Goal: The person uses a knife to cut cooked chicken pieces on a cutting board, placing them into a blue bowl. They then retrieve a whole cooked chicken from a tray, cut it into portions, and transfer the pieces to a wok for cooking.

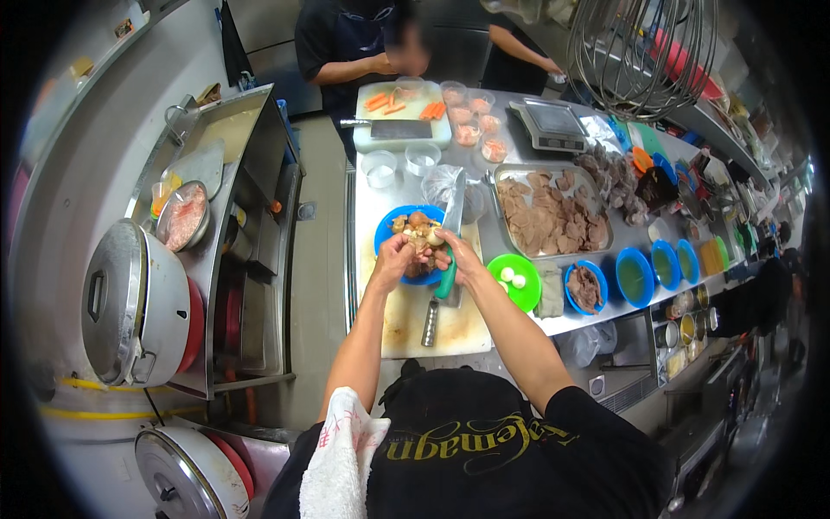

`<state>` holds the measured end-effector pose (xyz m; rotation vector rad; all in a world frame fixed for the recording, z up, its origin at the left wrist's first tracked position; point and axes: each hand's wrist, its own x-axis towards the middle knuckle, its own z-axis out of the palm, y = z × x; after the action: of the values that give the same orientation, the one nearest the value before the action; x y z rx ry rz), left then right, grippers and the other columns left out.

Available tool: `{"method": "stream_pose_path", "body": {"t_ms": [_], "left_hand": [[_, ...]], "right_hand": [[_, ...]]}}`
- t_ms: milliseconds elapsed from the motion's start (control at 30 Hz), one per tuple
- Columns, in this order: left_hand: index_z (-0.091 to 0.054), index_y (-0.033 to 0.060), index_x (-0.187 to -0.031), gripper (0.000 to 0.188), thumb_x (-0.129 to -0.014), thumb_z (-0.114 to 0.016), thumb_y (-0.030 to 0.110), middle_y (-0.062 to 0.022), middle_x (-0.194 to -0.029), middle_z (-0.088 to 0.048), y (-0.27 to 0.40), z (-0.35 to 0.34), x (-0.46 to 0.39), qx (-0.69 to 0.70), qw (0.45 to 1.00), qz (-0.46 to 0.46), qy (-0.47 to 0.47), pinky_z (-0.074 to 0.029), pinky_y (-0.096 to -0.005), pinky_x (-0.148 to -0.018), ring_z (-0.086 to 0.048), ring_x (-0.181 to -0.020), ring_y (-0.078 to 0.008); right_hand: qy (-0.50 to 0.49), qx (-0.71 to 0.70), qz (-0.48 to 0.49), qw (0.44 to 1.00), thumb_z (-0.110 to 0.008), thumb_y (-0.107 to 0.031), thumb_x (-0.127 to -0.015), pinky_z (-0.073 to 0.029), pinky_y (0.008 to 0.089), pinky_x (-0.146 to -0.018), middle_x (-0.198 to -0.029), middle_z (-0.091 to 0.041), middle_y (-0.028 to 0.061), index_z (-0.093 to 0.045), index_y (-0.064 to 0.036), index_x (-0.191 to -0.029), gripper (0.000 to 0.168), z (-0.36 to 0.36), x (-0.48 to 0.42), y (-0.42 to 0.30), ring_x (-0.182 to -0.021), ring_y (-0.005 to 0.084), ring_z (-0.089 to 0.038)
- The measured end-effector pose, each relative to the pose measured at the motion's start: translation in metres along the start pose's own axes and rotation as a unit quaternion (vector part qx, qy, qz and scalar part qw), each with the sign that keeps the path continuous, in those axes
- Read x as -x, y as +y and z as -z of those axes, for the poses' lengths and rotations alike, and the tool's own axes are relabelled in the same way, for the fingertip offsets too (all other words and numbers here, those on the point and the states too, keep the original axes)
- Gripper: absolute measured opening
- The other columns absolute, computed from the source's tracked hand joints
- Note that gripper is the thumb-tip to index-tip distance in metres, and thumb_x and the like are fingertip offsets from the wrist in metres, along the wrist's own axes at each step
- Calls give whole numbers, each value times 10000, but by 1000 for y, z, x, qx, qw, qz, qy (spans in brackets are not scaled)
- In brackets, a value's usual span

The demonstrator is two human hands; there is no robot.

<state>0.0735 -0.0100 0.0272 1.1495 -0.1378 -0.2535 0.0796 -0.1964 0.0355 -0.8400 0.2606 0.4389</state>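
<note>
My right hand [462, 256] is wrapped around the green handle of a kitchen knife [452, 211], its blade pointing away from me. The same hand's thumb presses on a pale, partly peeled onion [434, 236]. Close beside it, my left hand [391, 263] has its fingers pinched on loose brown onion skin [420, 244]. Both hands are over a blue bowl [384, 224] of onions and skins, partly hidden by them. To the right, a bright green plate [528, 285] carries several peeled white onions [518, 281].
A cutting board [402, 334] lies under the bowl, with a metal-handled knife [430, 322] on it. Right stands a tray [609, 237] of sliced meat, then blue bowls [634, 276]. Opposite, a person [350, 39] stands behind a board with carrots and a cleaver [401, 130]. A whisk [642, 58] hangs overhead.
</note>
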Motion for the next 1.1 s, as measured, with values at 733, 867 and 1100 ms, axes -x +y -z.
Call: {"method": "stream_pose_path", "body": {"t_ms": [733, 867, 1100], "left_hand": [[-697, -64, -995, 363, -793, -756, 231, -200, -841, -710, -13, -25, -7, -459, 856, -167, 171, -546, -385, -655, -694, -697, -263], [-696, -75, -1001, 393, -771, -762, 236, -213, -855, -711, -13, -24, -5, -477, 840, -178, 189, -554, -393, -667, -702, -708, -281], [-692, -93, -1037, 427, -765, -753, 231, -223, -925, -724, -14, -21, -4, -443, 865, -157, 177, -579, -376, -701, -728, -763, -272]], "right_hand": [[106, 37, -14, 994, -806, -315, -878, -365, 269, -437, -574, -483, -27, -608, -119, -830, 283, -9, -10, 19, -456, 100, -435], [121, 60, -10, 991, -799, -323, -885, -361, 273, -454, -568, -477, -25, -587, -134, -791, 299, -18, -6, 22, -459, 105, -435], [101, 29, -8, 994, -803, -306, -882, -363, 272, -443, -583, -510, -24, -622, -120, -803, 271, -13, -7, 20, -460, 96, -444]]}}
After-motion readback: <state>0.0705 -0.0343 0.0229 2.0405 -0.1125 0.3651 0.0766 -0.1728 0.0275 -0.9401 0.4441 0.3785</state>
